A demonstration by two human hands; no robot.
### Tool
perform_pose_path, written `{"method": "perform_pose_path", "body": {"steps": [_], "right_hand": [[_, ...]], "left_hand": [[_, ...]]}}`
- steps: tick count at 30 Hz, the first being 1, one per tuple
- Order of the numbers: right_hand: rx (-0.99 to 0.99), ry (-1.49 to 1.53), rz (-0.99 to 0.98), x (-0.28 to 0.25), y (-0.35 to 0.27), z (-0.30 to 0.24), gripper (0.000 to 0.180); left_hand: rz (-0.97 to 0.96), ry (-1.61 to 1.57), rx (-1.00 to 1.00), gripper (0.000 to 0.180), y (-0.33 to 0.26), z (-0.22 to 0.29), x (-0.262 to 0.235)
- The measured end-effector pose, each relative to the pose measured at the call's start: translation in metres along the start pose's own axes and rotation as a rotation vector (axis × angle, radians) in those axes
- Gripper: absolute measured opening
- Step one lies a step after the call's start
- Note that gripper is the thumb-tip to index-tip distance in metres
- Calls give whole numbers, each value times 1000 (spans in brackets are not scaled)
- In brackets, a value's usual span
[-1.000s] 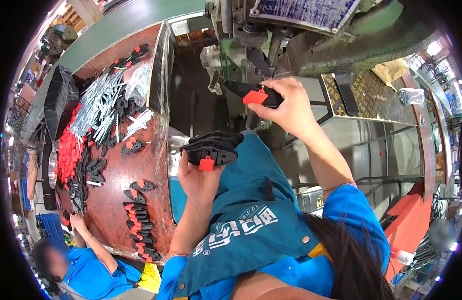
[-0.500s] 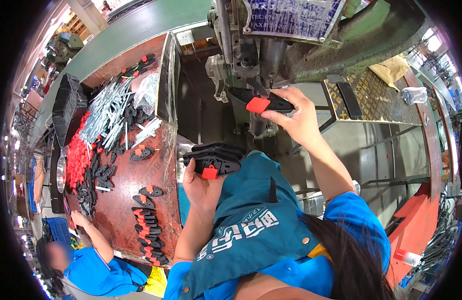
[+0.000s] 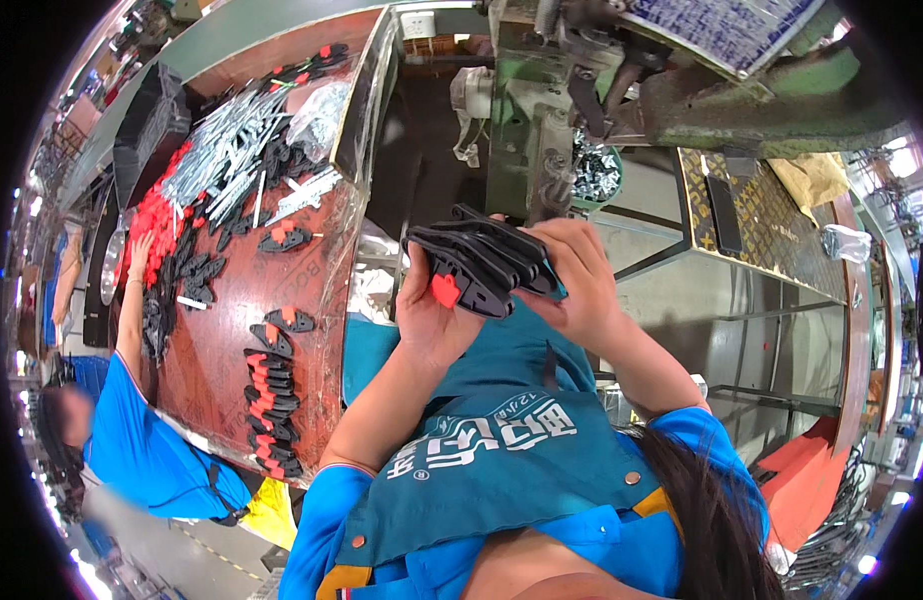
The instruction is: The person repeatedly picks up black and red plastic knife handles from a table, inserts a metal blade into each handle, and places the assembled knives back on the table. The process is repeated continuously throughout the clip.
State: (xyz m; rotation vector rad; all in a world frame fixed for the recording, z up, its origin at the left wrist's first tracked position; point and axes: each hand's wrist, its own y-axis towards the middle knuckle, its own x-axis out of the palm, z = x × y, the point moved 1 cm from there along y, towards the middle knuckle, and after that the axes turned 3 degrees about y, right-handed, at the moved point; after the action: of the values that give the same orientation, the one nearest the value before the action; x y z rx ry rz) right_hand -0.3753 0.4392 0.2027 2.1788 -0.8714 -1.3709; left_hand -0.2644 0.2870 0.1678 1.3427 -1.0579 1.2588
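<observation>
Black plastic parts (image 3: 480, 262), boat-shaped and stacked together, are held between both hands above my lap. A red tab (image 3: 445, 291) sticks out from the nearest one. My left hand (image 3: 429, 318) is closed around the left end of the stack, thumb up along its side. From the right, my right hand (image 3: 585, 282) is closed on the other end; some of its fingertips are hidden behind the parts. Beyond the hands stands a green machine (image 3: 530, 110) with a metal press head.
On the reddish table (image 3: 327, 270) at left lie a row of black-and-red parts (image 3: 272, 405), red pieces (image 3: 162, 230) and grey strips (image 3: 222, 165). A co-worker's hand (image 3: 140, 256) reaches into the red pieces. At right, a phone (image 3: 723, 215) lies on a patterned tabletop (image 3: 772, 220).
My right hand has brought a black part with a red tab from under the press head back to the stack in my left hand. The view has shifted. The co-worker's arm has reached farther forward.
</observation>
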Motion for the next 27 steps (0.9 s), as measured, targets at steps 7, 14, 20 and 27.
{"method": "perform_pose_path", "body": {"steps": [7, 14, 20, 27], "right_hand": [[25, -139, -107, -4, 22, -29, 100], [-52, -237, 20, 36, 23, -32, 67], [-90, -154, 89, 41, 21, -24, 61], [140, -209, 312, -22, 32, 5, 51]], "left_hand": [[116, 304, 125, 54, -6, 4, -22], [286, 406, 218, 47, -14, 3, -21], [249, 377, 269, 51, -12, -2, -18], [223, 279, 262, 64, -11, 13, -24]]}}
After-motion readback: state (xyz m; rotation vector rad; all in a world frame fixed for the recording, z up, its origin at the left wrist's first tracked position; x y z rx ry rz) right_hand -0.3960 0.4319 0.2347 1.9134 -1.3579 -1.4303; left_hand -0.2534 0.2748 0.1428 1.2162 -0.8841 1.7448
